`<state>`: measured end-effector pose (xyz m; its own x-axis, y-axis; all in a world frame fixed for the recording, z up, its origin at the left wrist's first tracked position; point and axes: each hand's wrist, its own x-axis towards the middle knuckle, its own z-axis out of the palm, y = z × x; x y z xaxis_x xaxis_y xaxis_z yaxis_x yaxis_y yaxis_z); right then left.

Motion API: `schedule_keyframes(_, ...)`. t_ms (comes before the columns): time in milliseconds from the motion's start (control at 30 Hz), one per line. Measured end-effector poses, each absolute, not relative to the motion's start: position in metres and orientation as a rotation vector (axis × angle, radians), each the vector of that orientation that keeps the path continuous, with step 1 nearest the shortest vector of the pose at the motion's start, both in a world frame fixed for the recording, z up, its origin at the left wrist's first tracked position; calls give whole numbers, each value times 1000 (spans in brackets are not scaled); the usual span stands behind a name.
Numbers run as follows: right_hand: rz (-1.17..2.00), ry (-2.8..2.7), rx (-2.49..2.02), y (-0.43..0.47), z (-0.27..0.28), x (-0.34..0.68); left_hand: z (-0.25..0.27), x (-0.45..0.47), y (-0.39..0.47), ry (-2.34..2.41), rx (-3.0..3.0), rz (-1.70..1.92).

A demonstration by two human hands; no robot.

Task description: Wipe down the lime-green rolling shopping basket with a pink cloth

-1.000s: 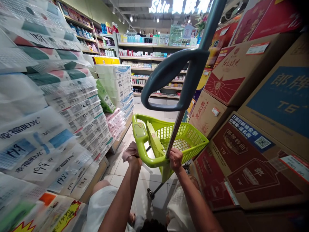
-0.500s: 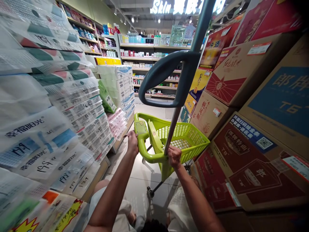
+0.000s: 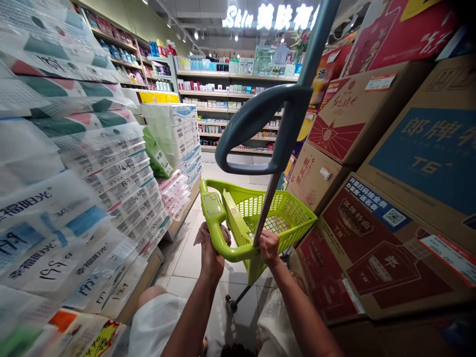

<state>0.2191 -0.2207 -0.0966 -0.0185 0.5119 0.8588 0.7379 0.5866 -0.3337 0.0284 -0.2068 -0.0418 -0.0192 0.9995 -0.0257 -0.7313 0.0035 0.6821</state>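
Observation:
A lime-green shopping basket trolley (image 3: pixel 280 206) stands before me, with a grey metal pole (image 3: pixel 268 198) rising from its near side to a dark grey loop handle (image 3: pixel 260 129). My left hand (image 3: pixel 212 255) is closed round the underside of the green handle rail. Between its fingers and the rail shows a crumpled pinkish-beige cloth (image 3: pixel 201 235), maybe a wipe. Low on the pole, where it meets the green rim, the fingers of my right hand (image 3: pixel 269 246) are wrapped round it. The basket has an upright green flap (image 3: pixel 236 218) near the handle rail.
Plastic-wrapped paper packs (image 3: pixel 74 238) are stacked high on the left. Liquor cartons (image 3: pixel 386 248) rise close on the right. Shelves of small boxed goods (image 3: pixel 223 94) cross the aisle's far end. A trolley wheel (image 3: pixel 231 303) rests on the tiled floor (image 3: pixel 186 260) between my legs.
My left hand has moved down and nearer along the green rail, and the cloth now shows around it. My right hand keeps its hold on the pole. The view has shifted slightly right.

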Motion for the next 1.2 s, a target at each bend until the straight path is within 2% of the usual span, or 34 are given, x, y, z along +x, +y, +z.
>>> schedule_keyframes(100, -225, -1691, -1026, -230, -95, 226, -36, 28, -213, 607, 503, 1564)
schedule_keyframes(333, -195, -1741, -991, -230, -98, 245, -17, 22, -153, 770, 245, 1701)
schedule_keyframes(600, -107, -1676, -1071, -188, -98, 294, -27, 58, -190, 691, 310, 1724)
schedule_keyframes(733, -101, -1565, -1103, -186, -99, 304, -17, 64, -174, 679, 393, 1724)
schedule_keyframes(833, -175, -1343, -1168, -204, -102, 292, -2, 56, -138, 787, 371, 1801)
schedule_keyframes(900, -355, -1202, -1235, -218, -99, 276, 2, 53, -119, 862, 360, 1862)
schedule_keyframes(1000, -495, -1246, -1307, -230, -82, 252, -10, 67, -118, 872, 458, 1872)
schedule_keyframes(1200, -422, -1454, -1416, -217, -52, 243, -66, 124, -176, 937, 806, 1831)
